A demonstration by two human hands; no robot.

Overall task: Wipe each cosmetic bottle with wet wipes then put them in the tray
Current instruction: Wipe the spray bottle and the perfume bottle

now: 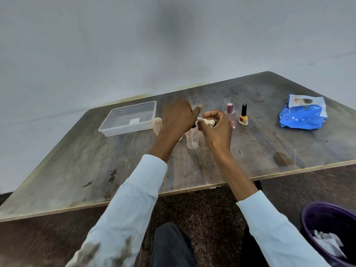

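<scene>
A clear rectangular plastic tray (127,118) sits by the tabletop's (96,170) far-left edge. Mid-tabletop, the left hand (178,117) hovers over a clear round bottle (192,139); its grasp is hidden. The right hand (216,126) pinches a crumpled white wipe (266,122). A pink-capped bottle (230,114), a yellow nail-polish bottle (243,116) and a blue wipes pack (302,114) follow toward the right edge.

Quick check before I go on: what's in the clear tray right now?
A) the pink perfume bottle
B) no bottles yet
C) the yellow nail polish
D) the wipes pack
B: the clear tray holds no bottles; the yellow nail polish, pink perfume bottle and wipes pack sit on the table.
</scene>
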